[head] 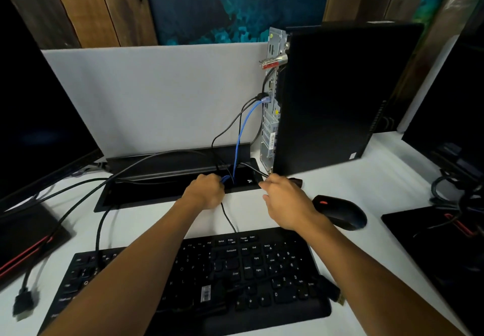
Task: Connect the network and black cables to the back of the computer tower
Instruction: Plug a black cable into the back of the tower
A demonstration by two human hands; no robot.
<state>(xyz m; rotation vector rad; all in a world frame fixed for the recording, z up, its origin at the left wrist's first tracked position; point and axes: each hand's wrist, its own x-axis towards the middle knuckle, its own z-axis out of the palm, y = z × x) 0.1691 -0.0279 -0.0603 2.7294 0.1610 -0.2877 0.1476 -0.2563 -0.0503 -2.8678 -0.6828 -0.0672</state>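
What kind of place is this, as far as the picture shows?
Most likely an office desk or computer workstation. A grey divider panel stands behind the white desk, which carries a computer tower, a keyboard and a mouse, with monitors at both sides.

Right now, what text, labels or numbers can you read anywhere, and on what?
Keyboard keys: "Home", "End", "Enter", "Delete", "PgUp", "PgDn", and numpad digits 0 to 9.
Barcode sticker on the keyboard: too blurred to read.
Stickers on the computer tower's rear panel: too small to read.
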